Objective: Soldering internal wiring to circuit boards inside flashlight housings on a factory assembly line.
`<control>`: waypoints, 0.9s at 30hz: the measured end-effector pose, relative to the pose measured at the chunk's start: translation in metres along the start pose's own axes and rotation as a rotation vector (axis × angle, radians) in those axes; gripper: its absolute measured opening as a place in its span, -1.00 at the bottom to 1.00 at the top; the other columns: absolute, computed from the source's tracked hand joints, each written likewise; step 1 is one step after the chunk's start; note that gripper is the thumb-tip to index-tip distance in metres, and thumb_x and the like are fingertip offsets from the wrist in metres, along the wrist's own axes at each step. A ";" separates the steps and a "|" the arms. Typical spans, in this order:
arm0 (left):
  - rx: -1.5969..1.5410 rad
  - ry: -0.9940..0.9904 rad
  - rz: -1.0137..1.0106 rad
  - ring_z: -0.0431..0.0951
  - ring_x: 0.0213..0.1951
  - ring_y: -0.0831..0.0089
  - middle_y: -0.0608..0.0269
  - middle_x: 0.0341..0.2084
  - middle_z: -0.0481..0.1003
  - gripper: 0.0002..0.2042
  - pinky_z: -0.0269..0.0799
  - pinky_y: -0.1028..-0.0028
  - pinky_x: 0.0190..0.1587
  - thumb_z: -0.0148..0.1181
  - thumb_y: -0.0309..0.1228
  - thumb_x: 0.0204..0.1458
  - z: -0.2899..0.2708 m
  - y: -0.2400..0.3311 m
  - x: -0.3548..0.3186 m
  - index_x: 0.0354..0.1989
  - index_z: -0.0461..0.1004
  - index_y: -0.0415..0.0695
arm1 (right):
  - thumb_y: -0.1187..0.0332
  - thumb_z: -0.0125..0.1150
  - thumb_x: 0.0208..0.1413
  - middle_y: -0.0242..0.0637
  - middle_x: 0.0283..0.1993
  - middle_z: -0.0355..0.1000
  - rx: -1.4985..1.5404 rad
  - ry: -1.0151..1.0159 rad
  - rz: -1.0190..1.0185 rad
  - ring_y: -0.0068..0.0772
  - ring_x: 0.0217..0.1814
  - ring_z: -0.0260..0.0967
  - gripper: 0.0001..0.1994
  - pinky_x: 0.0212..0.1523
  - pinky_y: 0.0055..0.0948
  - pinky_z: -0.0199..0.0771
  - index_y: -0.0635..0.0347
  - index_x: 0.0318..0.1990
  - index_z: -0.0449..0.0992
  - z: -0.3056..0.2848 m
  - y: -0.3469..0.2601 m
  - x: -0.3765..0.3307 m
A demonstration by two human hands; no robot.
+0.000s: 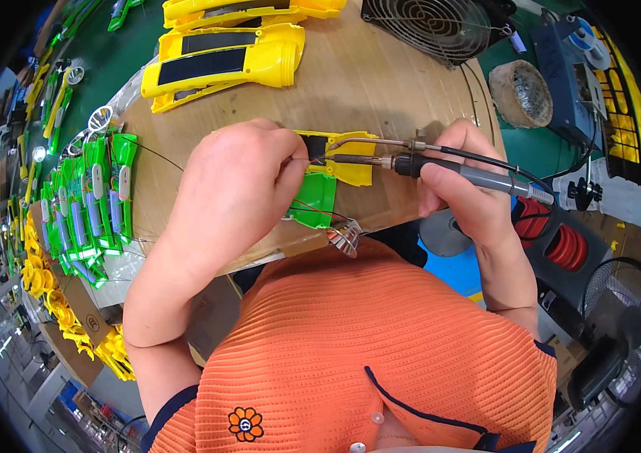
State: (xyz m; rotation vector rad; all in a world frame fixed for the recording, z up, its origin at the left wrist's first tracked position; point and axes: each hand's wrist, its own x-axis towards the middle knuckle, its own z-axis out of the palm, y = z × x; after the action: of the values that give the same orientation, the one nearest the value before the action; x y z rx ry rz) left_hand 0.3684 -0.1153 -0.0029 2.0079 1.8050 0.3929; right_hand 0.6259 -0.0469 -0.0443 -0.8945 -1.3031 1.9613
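Left hand [234, 185] pinching wire at yellow part [347, 158] just beside fingers, right hand [464, 185] gripping solder iron [441, 167], tip touching it; joining underway, green shells [90, 200] waiting left.

Left hand [234, 189] curled palm-down, fingers [286, 162] pinched tight at the tips; right hand [464, 185] closed in a pen-like grip, both forearms rising from below

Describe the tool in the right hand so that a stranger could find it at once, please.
Start at the round brown board. At its near edge the right hand holds a soldering iron, its tip at a yellow part. Unlike the plastic shells around it, it is a slim grey and black rod with a cable.
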 end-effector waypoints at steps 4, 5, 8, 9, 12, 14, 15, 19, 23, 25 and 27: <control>0.059 -0.020 0.005 0.53 -0.35 0.03 0.05 -0.50 0.49 -0.91 0.45 0.13 -0.26 0.17 -0.46 -0.02 -0.001 0.003 0.002 -0.49 0.51 -0.21 | 0.53 0.28 0.11 -0.36 -0.54 0.46 -0.080 -0.017 0.055 -0.66 -0.53 0.43 -0.84 -0.53 -0.64 0.40 0.25 -0.30 0.37 0.000 -0.002 0.003; 0.088 -0.029 0.006 0.52 -0.34 0.03 0.05 -0.51 0.49 -0.90 0.45 0.13 -0.26 0.16 -0.46 -0.02 -0.001 0.003 0.003 -0.49 0.51 -0.21 | 0.53 0.28 0.11 -0.36 -0.54 0.46 -0.084 -0.018 0.056 -0.66 -0.53 0.43 -0.84 -0.53 -0.64 0.40 0.25 -0.30 0.37 0.001 -0.002 0.003; 0.097 -0.041 0.000 0.52 -0.34 0.02 0.04 -0.51 0.49 -0.90 0.45 0.13 -0.26 0.17 -0.44 -0.02 -0.002 0.005 0.004 -0.49 0.51 -0.21 | 0.50 0.30 0.11 -0.38 -0.56 0.46 -0.145 -0.020 0.024 -0.68 -0.53 0.43 -0.84 -0.53 -0.65 0.40 0.25 -0.30 0.38 0.002 -0.002 0.004; 0.095 -0.040 0.005 0.52 -0.34 0.02 0.04 -0.51 0.49 -0.90 0.45 0.13 -0.26 0.17 -0.44 -0.02 -0.002 0.005 0.004 -0.49 0.51 -0.21 | 0.50 0.30 0.11 -0.38 -0.55 0.46 -0.151 -0.025 0.022 -0.68 -0.53 0.43 -0.84 -0.52 -0.66 0.40 0.26 -0.30 0.38 0.003 -0.002 0.004; 0.111 -0.046 0.004 0.52 -0.34 0.02 0.04 -0.51 0.49 -0.89 0.45 0.12 -0.26 0.17 -0.44 -0.02 -0.002 0.005 0.004 -0.49 0.51 -0.20 | 0.49 0.30 0.11 -0.38 -0.55 0.46 -0.158 -0.025 0.028 -0.68 -0.53 0.43 -0.83 -0.52 -0.66 0.40 0.26 -0.30 0.38 0.004 -0.002 0.004; 0.129 -0.049 0.011 0.52 -0.35 0.01 0.03 -0.52 0.49 -0.89 0.45 0.12 -0.27 0.17 -0.44 -0.02 -0.001 0.004 0.005 -0.49 0.51 -0.20 | 0.48 0.31 0.11 -0.37 -0.53 0.46 -0.160 -0.025 0.029 -0.67 -0.53 0.43 -0.83 -0.52 -0.65 0.41 0.26 -0.30 0.39 0.004 -0.002 0.003; 0.135 -0.049 0.017 0.52 -0.35 0.01 0.03 -0.52 0.49 -0.89 0.45 0.12 -0.27 0.17 -0.44 -0.02 -0.001 0.004 0.005 -0.49 0.51 -0.20 | 0.48 0.31 0.11 -0.37 -0.53 0.47 -0.147 -0.029 0.023 -0.67 -0.53 0.43 -0.83 -0.51 -0.64 0.41 0.26 -0.30 0.39 0.004 -0.002 0.003; 0.144 -0.049 0.025 0.53 -0.35 0.02 0.03 -0.53 0.49 -0.89 0.45 0.12 -0.26 0.18 -0.43 -0.02 -0.001 0.003 0.006 -0.49 0.53 -0.20 | 0.50 0.32 0.10 -0.36 -0.50 0.47 -0.132 -0.029 0.019 -0.65 -0.52 0.44 -0.83 -0.51 -0.63 0.42 0.25 -0.30 0.39 0.004 -0.001 0.003; 0.140 -0.058 0.034 0.53 -0.34 0.02 0.03 -0.53 0.50 -0.88 0.45 0.12 -0.25 0.18 -0.42 -0.01 -0.002 0.002 0.007 -0.49 0.55 -0.20 | 0.51 0.32 0.10 -0.37 -0.49 0.47 -0.107 -0.028 0.023 -0.65 -0.52 0.45 -0.83 -0.50 -0.64 0.43 0.24 -0.30 0.38 0.004 -0.001 0.002; 0.143 -0.063 0.034 0.53 -0.34 0.02 0.03 -0.53 0.50 -0.88 0.45 0.12 -0.24 0.18 -0.42 -0.01 -0.002 0.002 0.007 -0.48 0.55 -0.20 | 0.52 0.32 0.10 -0.37 -0.49 0.47 -0.086 -0.019 0.016 -0.64 -0.52 0.46 -0.83 -0.50 -0.64 0.43 0.24 -0.30 0.38 0.004 0.000 0.002; 0.146 -0.067 0.036 0.53 -0.34 0.03 0.03 -0.53 0.50 -0.88 0.45 0.12 -0.24 0.17 -0.42 -0.01 -0.002 0.002 0.007 -0.48 0.55 -0.20 | 0.52 0.32 0.10 -0.37 -0.49 0.47 -0.113 -0.021 0.009 -0.65 -0.52 0.46 -0.83 -0.50 -0.64 0.43 0.24 -0.30 0.38 0.004 0.001 0.002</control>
State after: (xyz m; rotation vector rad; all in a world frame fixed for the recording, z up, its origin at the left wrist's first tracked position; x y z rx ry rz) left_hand 0.3699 -0.1080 -0.0002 2.1272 1.8059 0.2066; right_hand 0.6212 -0.0478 -0.0443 -0.9371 -1.4364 1.9240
